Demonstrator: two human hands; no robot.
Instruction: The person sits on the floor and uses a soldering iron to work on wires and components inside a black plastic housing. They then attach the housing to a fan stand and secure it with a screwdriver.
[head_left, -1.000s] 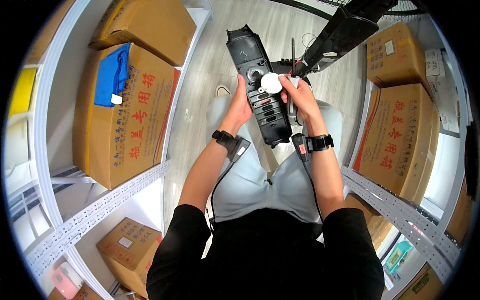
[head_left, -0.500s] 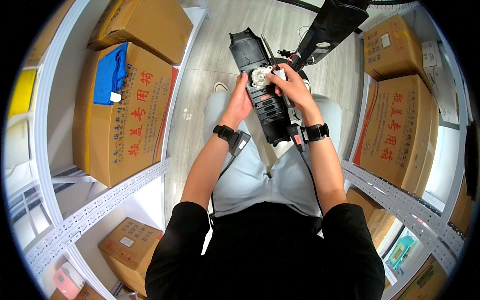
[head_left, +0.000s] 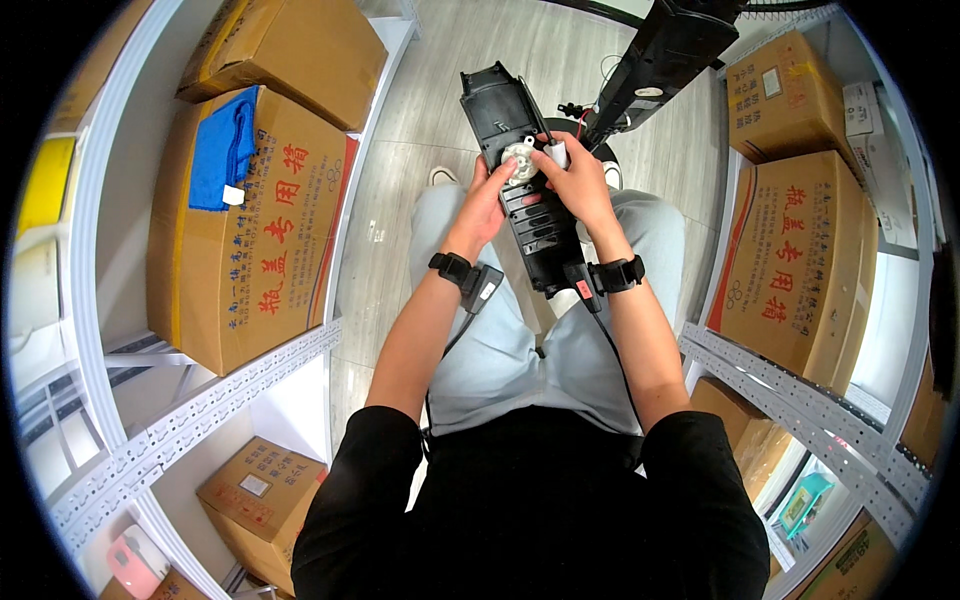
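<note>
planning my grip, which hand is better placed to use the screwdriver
Probably the right hand: it holds the screwdriver, while the left hand supports the black plastic housing.

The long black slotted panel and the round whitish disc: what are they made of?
Long black slotted panel: probably moulded plastic, satin finish, judging by its crisp slots and soft glints. Round whitish disc: likely plastic too, fairly smooth, with raised shapes.

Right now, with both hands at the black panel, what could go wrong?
The pale round part might slip if the left hand or right hand eases off. The screwdriver-like tool in the right hand could scratch the black panel. The panel, held above the floor, might drop.
</note>
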